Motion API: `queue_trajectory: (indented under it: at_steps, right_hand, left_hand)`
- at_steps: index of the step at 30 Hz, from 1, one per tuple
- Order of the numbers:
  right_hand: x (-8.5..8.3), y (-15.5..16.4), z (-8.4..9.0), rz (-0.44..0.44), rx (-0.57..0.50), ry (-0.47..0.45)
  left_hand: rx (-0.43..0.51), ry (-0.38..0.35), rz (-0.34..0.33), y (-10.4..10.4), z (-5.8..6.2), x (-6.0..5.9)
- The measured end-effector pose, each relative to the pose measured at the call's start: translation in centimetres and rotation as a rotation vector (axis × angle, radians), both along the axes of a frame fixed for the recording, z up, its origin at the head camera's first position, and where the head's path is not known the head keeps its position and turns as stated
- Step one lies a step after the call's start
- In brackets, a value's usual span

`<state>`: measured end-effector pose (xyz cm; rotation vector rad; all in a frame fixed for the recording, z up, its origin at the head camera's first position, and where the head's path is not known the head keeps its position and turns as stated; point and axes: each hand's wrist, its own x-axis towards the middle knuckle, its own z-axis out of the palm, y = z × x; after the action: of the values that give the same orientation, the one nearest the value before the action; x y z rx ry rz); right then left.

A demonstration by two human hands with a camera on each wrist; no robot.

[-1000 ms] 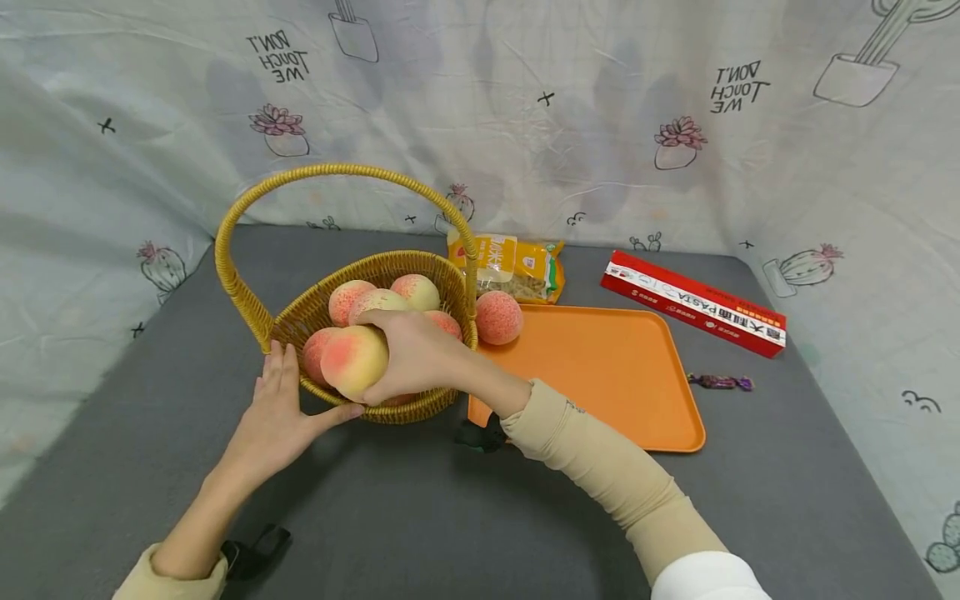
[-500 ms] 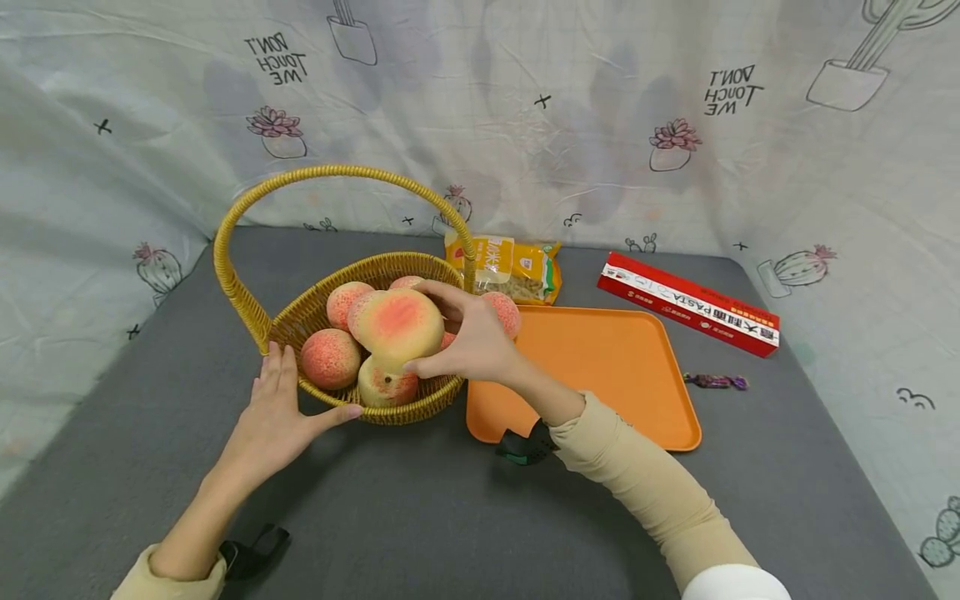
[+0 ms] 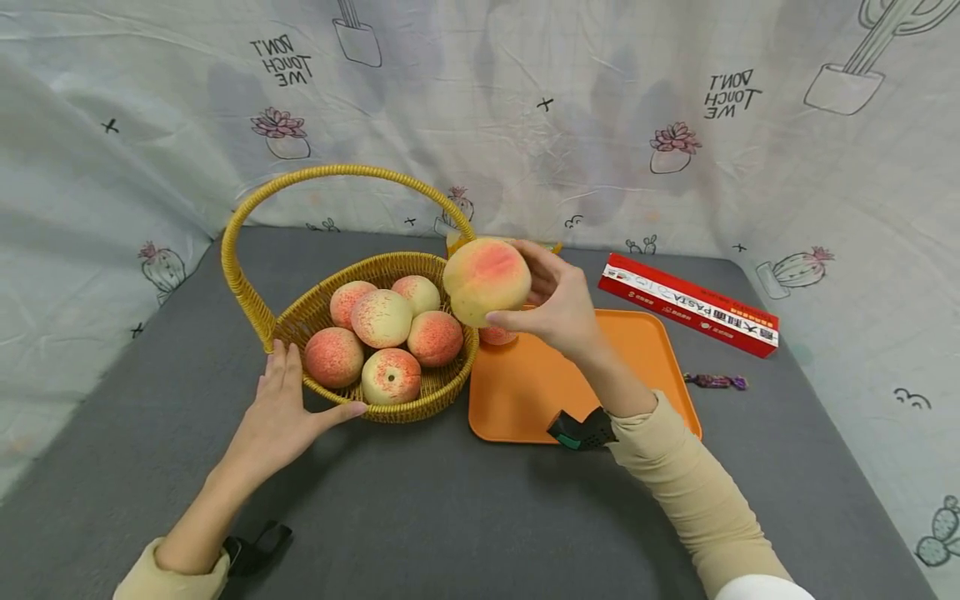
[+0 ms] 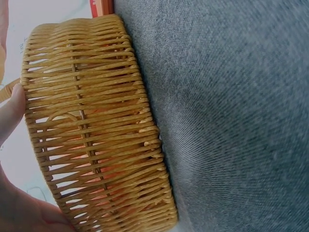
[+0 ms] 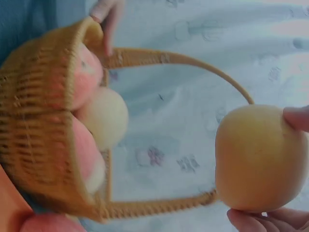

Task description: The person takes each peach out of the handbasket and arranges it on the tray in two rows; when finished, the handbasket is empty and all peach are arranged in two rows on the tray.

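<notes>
My right hand (image 3: 558, 310) holds a large yellow peach (image 3: 486, 282) with a red blush, thumb below and fingers behind it. The peach is in the air over the right rim of the yellow wicker basket (image 3: 405, 412), and in the right wrist view the same peach (image 5: 260, 157) fills the right side. Spread along the basket's front left rim, my left hand (image 3: 279, 421) rests with straight fingers and the thumb apart. Several smaller pink-and-cream peaches (image 3: 382, 318) lie inside the basket. The left wrist view shows the woven basket side (image 4: 91, 125) close up.
Right of the basket lies an orange tray (image 3: 525, 400), a pink peach (image 3: 497, 335) at its left end partly hidden. A red pasta box (image 3: 690, 304) and a purple wrapped candy (image 3: 716, 382) are farther right. A yellow food bag (image 3: 453, 240) is mostly hidden behind the held peach.
My right hand has lifted the large peach out of the basket and carried it right, uncovering the peaches beneath. The left hand has stayed at the rim.
</notes>
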<state>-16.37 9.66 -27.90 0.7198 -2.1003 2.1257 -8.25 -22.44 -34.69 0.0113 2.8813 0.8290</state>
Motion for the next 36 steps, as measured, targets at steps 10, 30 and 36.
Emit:
queue_trajectory:
  at_steps: [10,30,36]
  right_hand:
    - [-0.3,3.6,0.2,-0.230,-0.025,-0.162]
    - [-2.2,8.1,-5.3,-0.384,0.153,-0.428]
    - [-3.1,7.7,-6.5,-0.391,0.193,-0.433]
  left_hand:
    - [0.000,-0.008,-0.002,0.1,0.0,-0.1]
    - [-0.001,-0.001,-0.004,0.1,0.2,-0.1]
    - [-0.005,-0.006,-0.004,0.1,0.3,-0.1]
